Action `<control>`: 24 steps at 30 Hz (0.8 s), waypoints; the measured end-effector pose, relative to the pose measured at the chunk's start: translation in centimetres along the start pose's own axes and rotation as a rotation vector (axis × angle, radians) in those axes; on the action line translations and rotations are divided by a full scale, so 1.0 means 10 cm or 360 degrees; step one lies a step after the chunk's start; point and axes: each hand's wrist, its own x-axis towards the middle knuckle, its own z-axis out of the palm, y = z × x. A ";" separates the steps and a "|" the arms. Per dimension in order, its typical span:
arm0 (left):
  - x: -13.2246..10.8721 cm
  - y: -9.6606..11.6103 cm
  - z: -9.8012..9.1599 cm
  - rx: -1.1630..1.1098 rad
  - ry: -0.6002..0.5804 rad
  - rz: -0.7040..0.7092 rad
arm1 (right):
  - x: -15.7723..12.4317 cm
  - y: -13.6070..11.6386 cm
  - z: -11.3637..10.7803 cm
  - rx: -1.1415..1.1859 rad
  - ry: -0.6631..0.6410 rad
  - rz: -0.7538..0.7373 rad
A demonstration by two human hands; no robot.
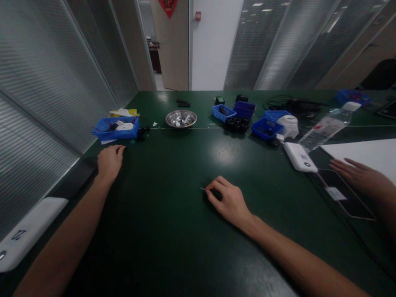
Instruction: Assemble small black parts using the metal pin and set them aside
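My right hand (227,198) rests over the middle of the green table, its fingers closed round a small screwdriver (217,194). The tool's dark handle is partly covered by the palm, and its thin metal shaft points left. On the left side, my left hand (110,162) lies low over the tabletop just in front of a blue basket (116,135). Its thumb and fingertips are drawn together; a tiny dark bit shows at the tips, too small to name. White and dark parts lie in that basket, with small black pieces (142,133) beside it.
A metal bowl (181,119) with small parts stands farther back. Blue trays (266,128) and black round parts (237,125) lie right of it. At right are a tilted plastic bottle (328,125), a white power bank (300,157), a phone (345,194) and another person's hand (364,175).
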 end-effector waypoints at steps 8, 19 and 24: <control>0.08 -0.08 0.04 -0.0264 -0.0001 -0.0202 | 0.00 0.01 0.00 -0.0008 0.0006 -0.0010; 0.15 -0.09 0.07 -0.0452 -0.0015 -0.0410 | 0.00 -0.01 -0.03 0.0029 -0.0023 0.0014; 0.15 -0.14 0.12 -0.0528 -0.0032 -0.0417 | 0.00 0.01 -0.02 0.0021 0.0002 -0.0010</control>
